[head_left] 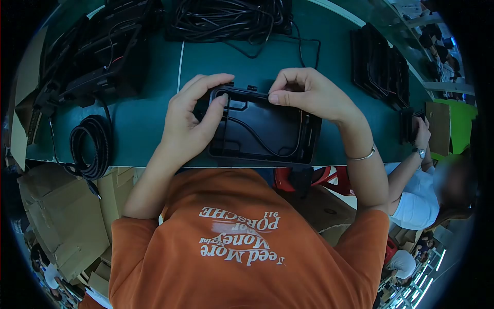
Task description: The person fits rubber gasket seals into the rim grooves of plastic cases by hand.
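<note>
An open black plastic case (252, 135) lies at the near edge of the green table, its shallow inside facing up. A black cable (263, 144) curves along the inside of the case. My left hand (191, 116) grips the case's upper left corner, thumb on the inner wall and fingers outside. At the upper right rim, my right hand (309, 95) is closed in a pinch on what looks like the black cable, which passes under this hand. The pinched spot itself is mostly covered by thumb and forefinger.
A heap of black cables (231, 20) lies at the back. Black cases (110, 62) stand at the left, beside a coiled cable (90, 147) hanging over the edge. More stacked black cases (381, 67) are at the right, where a co-worker's hand (423, 133) holds a black part.
</note>
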